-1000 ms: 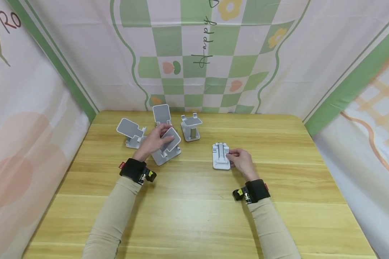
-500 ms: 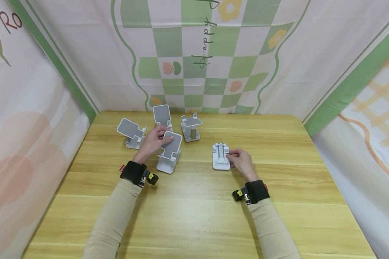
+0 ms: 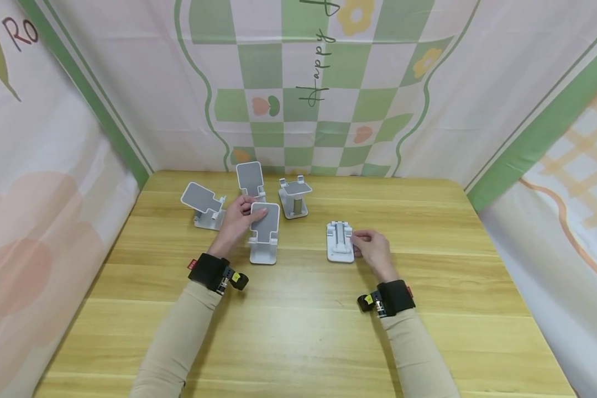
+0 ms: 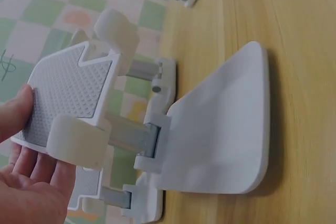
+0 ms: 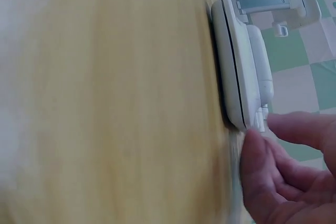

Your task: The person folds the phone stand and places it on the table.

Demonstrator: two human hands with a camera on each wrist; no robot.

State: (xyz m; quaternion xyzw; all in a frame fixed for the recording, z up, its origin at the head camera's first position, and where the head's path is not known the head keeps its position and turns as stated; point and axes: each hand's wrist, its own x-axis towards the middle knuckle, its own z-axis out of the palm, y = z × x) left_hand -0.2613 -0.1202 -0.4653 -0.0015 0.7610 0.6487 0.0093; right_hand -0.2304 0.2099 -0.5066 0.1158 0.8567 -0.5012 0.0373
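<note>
Left hand (image 3: 235,222) pinching an unfolded phone stand (image 3: 266,226) at ten o'clock, right hand (image 3: 373,251) a folded stand (image 3: 339,243) at three, I expect lightweight stiffness.

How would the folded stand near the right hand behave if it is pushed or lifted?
The folded stand would probably slide rather than tip, since it lies low and flat on the table. It looks smooth and plastic-like, so probably stiff and perhaps slippery. If lifted, it might partly open, judging by the jointed, unfolded stand in the left hand.
</note>
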